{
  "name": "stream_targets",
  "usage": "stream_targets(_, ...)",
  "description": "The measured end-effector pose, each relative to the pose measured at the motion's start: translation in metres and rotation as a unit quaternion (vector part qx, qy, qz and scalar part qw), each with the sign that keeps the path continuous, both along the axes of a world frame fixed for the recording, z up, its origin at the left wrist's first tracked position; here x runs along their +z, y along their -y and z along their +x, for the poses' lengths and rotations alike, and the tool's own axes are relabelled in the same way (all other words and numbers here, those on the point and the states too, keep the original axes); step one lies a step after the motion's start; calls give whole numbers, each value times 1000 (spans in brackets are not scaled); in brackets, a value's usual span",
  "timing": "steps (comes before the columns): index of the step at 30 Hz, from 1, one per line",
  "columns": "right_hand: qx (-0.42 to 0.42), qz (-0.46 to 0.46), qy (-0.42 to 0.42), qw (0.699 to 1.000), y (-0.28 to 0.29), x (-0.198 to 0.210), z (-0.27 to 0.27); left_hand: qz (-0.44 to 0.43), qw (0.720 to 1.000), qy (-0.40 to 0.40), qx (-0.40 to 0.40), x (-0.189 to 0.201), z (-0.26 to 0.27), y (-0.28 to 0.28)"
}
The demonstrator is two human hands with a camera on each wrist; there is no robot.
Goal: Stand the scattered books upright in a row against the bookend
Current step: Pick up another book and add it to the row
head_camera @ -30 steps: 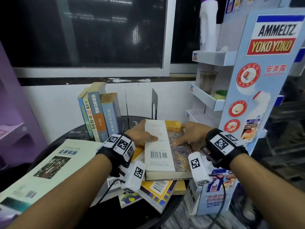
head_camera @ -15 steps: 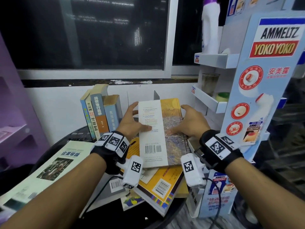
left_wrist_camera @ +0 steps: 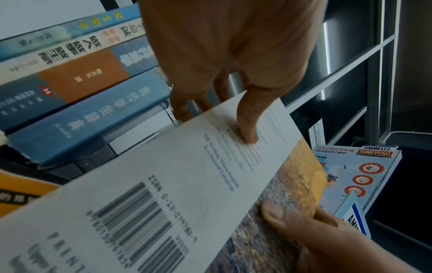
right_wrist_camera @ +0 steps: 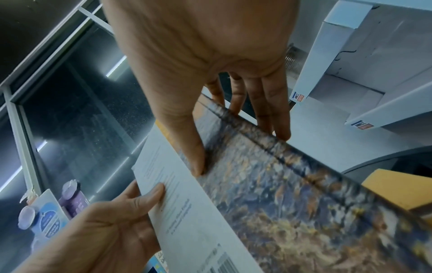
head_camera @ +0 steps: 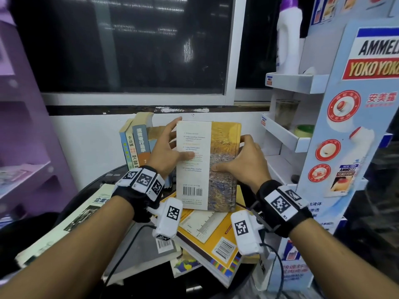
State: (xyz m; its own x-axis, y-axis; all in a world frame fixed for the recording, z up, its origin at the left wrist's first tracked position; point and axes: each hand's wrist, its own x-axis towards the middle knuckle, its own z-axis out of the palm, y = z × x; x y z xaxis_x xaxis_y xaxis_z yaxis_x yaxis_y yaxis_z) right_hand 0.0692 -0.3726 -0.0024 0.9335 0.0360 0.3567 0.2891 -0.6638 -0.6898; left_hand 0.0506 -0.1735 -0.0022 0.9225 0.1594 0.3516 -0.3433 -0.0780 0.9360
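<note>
Both hands' grip clasps painted-cover book (head_camera: 207,165), upright books (head_camera: 138,143) left, display stand (head_camera: 345,130) right, flat books (head_camera: 216,238) beneath

Four upright books (head_camera: 138,145), one held book (head_camera: 207,165), two hands.

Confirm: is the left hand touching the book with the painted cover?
Touching. The left wrist view shows the left hand with its thumb pressed on the book cover's white panel, fingers behind its edge.
</note>
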Motion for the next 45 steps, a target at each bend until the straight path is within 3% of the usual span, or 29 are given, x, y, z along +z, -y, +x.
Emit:
stream_targets(8,141,89,-50,985,16,34,-1,76,995,-6,-63,11,-12,-18)
stream_targets(17,238,-39,-89,966,14,66,-5,148,986,7,-71,12,-13,-27)
stream_targets(21,218,-21,-49,975,7,63,-11,185,982,8,-37,11,-9,-31)
stream_targets(24,187,5,-15,982,0,58,-12,212,975,37,51,12,-5,-41)
stream_targets(28,164,7,30,986,-15,54,-8,213,957,58,189,14,3,-61)
stream_targets(32,146,3,55,988,-29,53,0,273,925,34,260,14,14,-76)
stream_targets(36,148,-1,68,987,-40,57,12,366,882,30,296,16,27,-84)
stream_targets(45,167,-33,70,983,-59,62,38,472,822,13,319,6,66,-93)
